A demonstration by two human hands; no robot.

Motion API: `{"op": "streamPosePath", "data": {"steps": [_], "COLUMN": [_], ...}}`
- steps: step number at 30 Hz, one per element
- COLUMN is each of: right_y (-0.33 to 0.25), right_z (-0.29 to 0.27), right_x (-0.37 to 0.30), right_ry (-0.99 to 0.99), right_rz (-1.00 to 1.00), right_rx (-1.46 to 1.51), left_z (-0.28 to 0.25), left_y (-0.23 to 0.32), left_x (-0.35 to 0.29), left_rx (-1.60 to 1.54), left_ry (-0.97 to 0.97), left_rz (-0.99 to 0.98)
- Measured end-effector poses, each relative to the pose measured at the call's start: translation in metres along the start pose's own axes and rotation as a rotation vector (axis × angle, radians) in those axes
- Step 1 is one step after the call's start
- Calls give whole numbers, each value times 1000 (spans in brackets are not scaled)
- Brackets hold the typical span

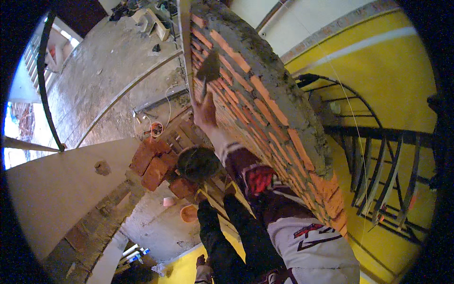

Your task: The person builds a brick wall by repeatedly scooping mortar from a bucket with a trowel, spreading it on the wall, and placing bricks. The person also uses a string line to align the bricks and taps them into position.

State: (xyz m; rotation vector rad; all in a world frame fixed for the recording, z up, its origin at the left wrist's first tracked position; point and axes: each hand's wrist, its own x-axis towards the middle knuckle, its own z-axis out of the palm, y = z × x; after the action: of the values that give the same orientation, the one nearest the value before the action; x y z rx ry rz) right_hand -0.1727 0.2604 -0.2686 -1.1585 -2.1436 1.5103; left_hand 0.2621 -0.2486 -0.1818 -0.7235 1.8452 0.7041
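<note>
My right hand (205, 111) is closed round the handle of a mortar trowel (210, 66). Its dark blade points away from me against the face of a brick wall (255, 90), which has orange bricks and grey mortar joints. Rough grey mortar lies along the wall's top. Down by my legs hangs my left hand (203, 261), small and dark in the picture, so its fingers cannot be made out. A round black mortar basin (197, 163) stands below my right forearm, next to a stack of loose red bricks (153, 161).
Wooden planks (215, 201) lie under my feet. An orange bowl (189, 213) sits lower down, left of my legs. An upright metal bar (185, 42) stands at the wall's left end. Black metal railings (378, 170) are right of the wall, before a yellow wall (392, 66).
</note>
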Motion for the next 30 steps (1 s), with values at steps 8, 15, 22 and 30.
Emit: {"op": "streamPosePath", "data": {"steps": [8, 15, 22, 30], "right_y": [140, 188, 235, 220], "right_z": [-52, -76, -32, 7], "right_x": [-217, -246, -189, -171], "right_ry": [-412, -727, -539, -1042], "right_rz": [289, 471, 150, -42], "right_rx": [-98, -699, -865, -1068], "left_z": [20, 32, 55, 69], "left_y": [84, 94, 92, 69], "left_x": [-24, -21, -11, -12], "left_rx": [202, 231, 387, 319], "left_ry": [-346, -403, -373, -299], "left_rz": [-9, -145, -115, -74]}}
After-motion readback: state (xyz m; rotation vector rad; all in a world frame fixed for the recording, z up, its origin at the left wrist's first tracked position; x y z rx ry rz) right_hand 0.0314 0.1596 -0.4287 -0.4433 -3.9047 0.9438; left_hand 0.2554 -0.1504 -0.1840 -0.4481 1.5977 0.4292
